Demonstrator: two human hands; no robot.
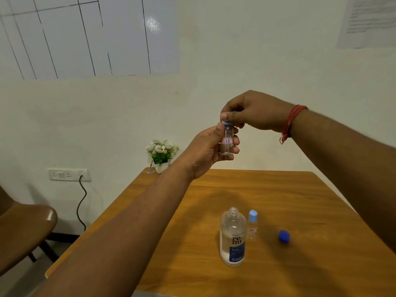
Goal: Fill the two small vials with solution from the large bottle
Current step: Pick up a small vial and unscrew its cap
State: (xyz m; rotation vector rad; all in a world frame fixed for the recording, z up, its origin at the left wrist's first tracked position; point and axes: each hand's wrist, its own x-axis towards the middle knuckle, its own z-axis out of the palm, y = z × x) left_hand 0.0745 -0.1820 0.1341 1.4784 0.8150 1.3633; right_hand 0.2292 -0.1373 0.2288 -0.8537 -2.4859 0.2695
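My left hand (209,146) grips a small clear vial (227,144) with a red-bordered label, held upright high above the table. My right hand (252,112) pinches the vial's light blue cap (226,122) from above. On the wooden table (300,211) stands the large bottle (233,236), uncapped, with a blue label and clear liquid low inside. Right beside it stands a second small vial (252,225) with a light blue cap on. A dark blue cap (284,236) lies on the table to the right.
A small white pot of artificial flowers (161,155) sits at the table's far left corner. A brown chair (23,228) stands to the left of the table, with a wall socket and black cable (82,202) behind it.
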